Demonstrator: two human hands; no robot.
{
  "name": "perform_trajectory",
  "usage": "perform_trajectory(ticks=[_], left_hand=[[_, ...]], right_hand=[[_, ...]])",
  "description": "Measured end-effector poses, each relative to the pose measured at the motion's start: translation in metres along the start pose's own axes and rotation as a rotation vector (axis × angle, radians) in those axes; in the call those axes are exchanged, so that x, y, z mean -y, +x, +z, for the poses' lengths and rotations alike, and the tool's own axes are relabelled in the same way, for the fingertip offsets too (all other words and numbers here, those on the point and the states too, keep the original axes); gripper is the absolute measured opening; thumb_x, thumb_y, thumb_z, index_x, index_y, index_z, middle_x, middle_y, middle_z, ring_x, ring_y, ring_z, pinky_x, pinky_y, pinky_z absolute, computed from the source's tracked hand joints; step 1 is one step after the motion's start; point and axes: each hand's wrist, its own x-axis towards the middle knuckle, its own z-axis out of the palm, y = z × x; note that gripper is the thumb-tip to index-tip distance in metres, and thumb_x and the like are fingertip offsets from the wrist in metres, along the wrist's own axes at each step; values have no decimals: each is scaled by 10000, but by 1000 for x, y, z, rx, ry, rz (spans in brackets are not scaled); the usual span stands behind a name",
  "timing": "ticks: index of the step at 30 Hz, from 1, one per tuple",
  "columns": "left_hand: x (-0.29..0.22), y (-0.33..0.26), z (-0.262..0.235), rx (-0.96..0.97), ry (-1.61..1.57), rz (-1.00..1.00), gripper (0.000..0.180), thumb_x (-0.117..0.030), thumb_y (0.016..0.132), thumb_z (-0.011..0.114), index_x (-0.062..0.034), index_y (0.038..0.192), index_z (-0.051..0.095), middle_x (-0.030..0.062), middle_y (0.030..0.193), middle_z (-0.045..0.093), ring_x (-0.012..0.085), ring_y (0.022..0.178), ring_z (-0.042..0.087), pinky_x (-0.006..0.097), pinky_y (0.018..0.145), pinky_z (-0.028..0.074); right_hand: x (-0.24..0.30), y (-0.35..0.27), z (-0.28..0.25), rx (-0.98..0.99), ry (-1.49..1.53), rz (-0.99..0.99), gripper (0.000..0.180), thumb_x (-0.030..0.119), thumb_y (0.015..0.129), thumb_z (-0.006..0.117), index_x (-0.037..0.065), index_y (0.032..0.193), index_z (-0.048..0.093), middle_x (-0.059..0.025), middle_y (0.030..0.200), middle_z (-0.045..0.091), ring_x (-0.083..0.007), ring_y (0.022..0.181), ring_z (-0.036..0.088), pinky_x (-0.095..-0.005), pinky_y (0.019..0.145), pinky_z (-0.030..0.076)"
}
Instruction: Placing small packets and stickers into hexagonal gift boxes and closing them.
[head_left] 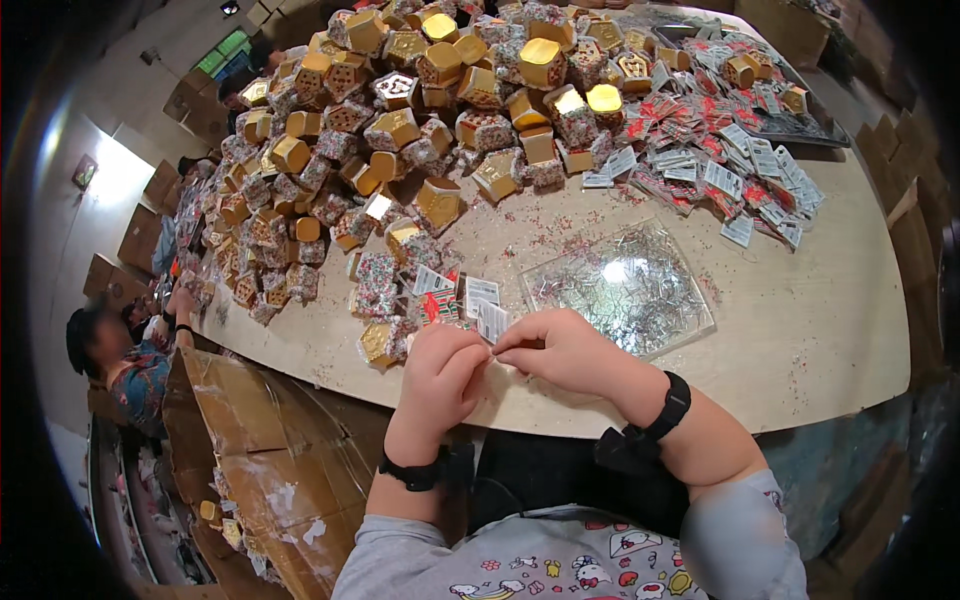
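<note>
Centrally, the left hand (437, 372) and right hand (562, 350) meet over the tabletop (820, 300), the fingers of each pinched together; anything between them is too small to tell. A white tag (492, 321) lies at their tips, beside further tags (481, 295) and the nearest gold ornament (376, 343). Much seemingly remains: a large tag heap (722, 180) and a crowded ornament mound (438, 203). A clear tray (585, 250) of silvery slivers (640, 300) sits just beyond the right hand; the hands hide what they grip.
</note>
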Motion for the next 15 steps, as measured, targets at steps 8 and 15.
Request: perform_trajectory(ticks=[8, 15], left_hand=[[3, 4, -2, -21, 34, 95, 188, -20, 635, 655, -42, 807, 582, 72, 815, 598, 261, 731, 584, 386, 673, 462], [5, -1, 0, -19, 127, 189, 183, -79, 658, 673, -52, 825, 603, 50, 828, 609, 238, 768, 603, 393, 736, 474]], right_hand=[[-2, -1, 0, -1, 5, -74, 162, 123, 830, 659, 3, 932, 699, -75, 753, 668, -114, 680, 599, -270, 638, 482], [-5, 1, -1, 31, 139, 15, 154, 100, 829, 633, -3, 923, 699, -58, 747, 666, -89, 686, 584, -264, 638, 479]])
